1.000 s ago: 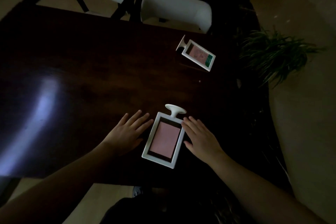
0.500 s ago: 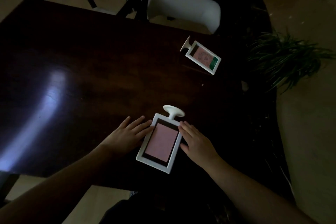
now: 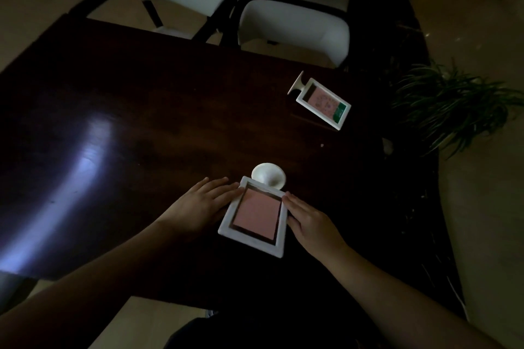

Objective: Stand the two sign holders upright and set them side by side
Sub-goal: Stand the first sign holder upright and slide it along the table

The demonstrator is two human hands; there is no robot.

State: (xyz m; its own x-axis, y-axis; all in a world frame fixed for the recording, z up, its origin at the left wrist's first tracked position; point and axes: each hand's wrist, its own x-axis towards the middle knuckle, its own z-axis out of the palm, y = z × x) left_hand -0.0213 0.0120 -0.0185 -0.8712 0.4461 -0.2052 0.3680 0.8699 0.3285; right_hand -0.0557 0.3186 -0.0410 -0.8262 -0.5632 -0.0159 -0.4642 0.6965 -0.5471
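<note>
A white sign holder with a pink card is between my hands near the table's front edge, its round base pointing away from me and its near end tilted up. My left hand presses against its left edge and my right hand against its right edge, fingers stretched along the frame. A second white sign holder with a pink and green card lies flat at the far right of the table, its base pointing to the far left.
The dark wooden table has a bright glare patch at the left. Two white chairs stand behind its far edge. A potted green plant sits on the floor past the table's right edge.
Both hands have closed in on the near sign holder's sides, and its near end has lifted off the table. The far holder has not moved on the table.
</note>
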